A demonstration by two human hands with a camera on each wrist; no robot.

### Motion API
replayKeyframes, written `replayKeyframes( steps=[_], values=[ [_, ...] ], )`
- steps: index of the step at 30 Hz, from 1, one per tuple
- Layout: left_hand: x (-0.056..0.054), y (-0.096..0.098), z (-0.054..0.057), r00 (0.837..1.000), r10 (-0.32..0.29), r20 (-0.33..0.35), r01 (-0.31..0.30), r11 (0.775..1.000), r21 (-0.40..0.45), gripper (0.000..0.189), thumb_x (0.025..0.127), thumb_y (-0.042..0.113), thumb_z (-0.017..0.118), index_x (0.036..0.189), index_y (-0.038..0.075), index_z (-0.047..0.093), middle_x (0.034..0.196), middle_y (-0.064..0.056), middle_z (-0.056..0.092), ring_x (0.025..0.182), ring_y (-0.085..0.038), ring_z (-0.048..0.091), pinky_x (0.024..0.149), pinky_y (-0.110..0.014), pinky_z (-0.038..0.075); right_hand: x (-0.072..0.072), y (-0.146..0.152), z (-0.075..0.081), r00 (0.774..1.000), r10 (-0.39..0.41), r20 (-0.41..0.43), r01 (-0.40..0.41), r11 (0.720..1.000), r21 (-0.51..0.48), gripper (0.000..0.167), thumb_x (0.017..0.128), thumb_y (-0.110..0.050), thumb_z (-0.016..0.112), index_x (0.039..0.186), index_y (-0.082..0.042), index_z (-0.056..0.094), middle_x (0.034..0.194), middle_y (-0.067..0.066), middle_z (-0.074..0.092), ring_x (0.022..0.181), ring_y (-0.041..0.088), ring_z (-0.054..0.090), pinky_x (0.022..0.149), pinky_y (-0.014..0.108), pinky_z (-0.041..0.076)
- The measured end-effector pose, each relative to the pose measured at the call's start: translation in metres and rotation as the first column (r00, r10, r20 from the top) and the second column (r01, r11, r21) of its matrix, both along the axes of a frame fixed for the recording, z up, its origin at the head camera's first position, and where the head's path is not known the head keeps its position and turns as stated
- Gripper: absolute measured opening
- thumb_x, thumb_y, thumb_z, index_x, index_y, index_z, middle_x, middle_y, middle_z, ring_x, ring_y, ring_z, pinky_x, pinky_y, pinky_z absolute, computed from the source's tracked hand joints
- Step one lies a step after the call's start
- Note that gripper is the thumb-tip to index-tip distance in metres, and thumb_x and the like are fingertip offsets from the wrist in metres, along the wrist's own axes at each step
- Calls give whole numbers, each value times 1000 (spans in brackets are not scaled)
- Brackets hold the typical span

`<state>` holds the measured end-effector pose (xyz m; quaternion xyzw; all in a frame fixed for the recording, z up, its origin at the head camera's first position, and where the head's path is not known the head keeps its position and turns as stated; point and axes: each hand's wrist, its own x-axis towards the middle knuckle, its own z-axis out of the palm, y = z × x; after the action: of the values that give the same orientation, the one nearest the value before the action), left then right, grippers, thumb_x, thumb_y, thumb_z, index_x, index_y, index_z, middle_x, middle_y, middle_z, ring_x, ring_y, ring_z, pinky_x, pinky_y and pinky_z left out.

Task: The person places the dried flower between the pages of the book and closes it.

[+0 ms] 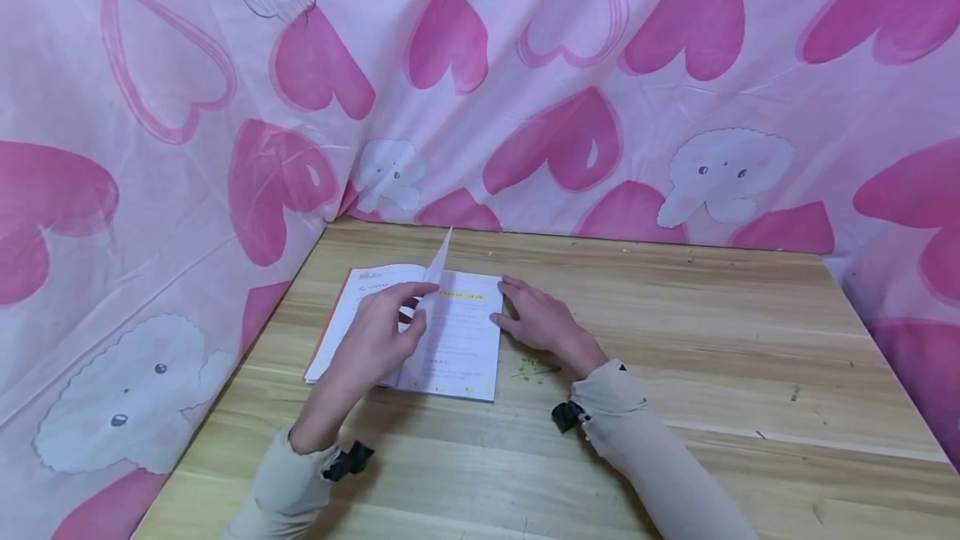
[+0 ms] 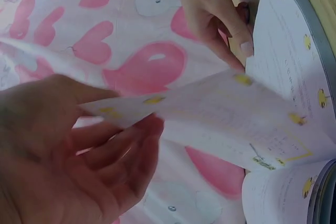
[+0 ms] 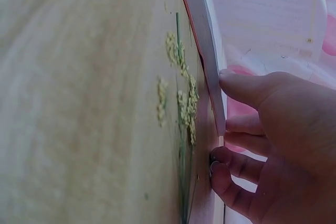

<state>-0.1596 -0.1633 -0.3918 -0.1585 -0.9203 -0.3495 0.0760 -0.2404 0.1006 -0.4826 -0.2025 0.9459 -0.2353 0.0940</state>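
An open book point(image 1: 465, 340) with printed white pages and small yellow pictures lies on the wooden table. One of its pages point(image 2: 210, 114) stands raised near the spine. My left hand point(image 1: 378, 336) reaches over the book's left half and pinches that page by its outer edge, between thumb and fingers. At the book's right edge rests my right hand point(image 1: 543, 319), its thumb point(image 3: 241, 85) touching the side of the page block and its other fingers loosely bent by the far corner. A sprig with tiny yellow-green buds point(image 3: 186, 103) lies on the table beside the book.
Pink cloth point(image 1: 555, 132) printed with hearts and white cartoon animals hangs behind the table and along its left side. Small plant bits point(image 1: 795, 392) are scattered over the wooden tabletop point(image 1: 712, 357) to the right. A black strap point(image 1: 348, 461) sits at the left cuff.
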Motion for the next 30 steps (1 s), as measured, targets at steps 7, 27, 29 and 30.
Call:
replayKeyframes(
  steps=[7, 27, 29, 30],
  values=[
    [-4, -10, 4, 991, 124, -52, -122, 992, 38, 26, 100, 7, 74, 125, 7, 79, 120, -12, 81, 96, -26, 80, 82, -47, 67, -1, 1, 0, 1000, -4, -3, 4, 1000, 6, 74, 107, -44, 66, 166, -8, 42, 178, 9, 32, 164, 32, 35, 125, 60, 40],
    [-5, -68, 7, 943, 308, -126, -326, 931, -164, 23, 101, 10, 72, 122, 11, 81, 111, -16, 83, 93, -34, 80, 74, -52, 63, 1, 2, -3, 1000, 13, -24, -12, 1000, 27, 74, 108, -48, 63, 167, -10, 40, 179, 9, 32, 163, 32, 36, 122, 63, 43],
    [-5, -73, 4, 930, 350, -112, -366, 908, -202, 23, 101, 11, 72, 123, 14, 81, 111, -15, 82, 95, -34, 79, 66, -48, 60, 1, 2, -3, 1000, 18, -23, -17, 999, 33, 74, 108, -49, 62, 168, -10, 39, 179, 8, 31, 163, 32, 36, 122, 63, 43],
    [-5, -75, 2, 923, 372, -99, -385, 897, -219, 24, 102, 12, 72, 123, 15, 81, 112, -15, 82, 96, -34, 78, 63, -45, 58, 1, 2, -3, 1000, 21, -24, -20, 999, 35, 75, 108, -49, 62, 168, -10, 39, 179, 8, 31, 163, 32, 36, 122, 63, 43]
  ],
)
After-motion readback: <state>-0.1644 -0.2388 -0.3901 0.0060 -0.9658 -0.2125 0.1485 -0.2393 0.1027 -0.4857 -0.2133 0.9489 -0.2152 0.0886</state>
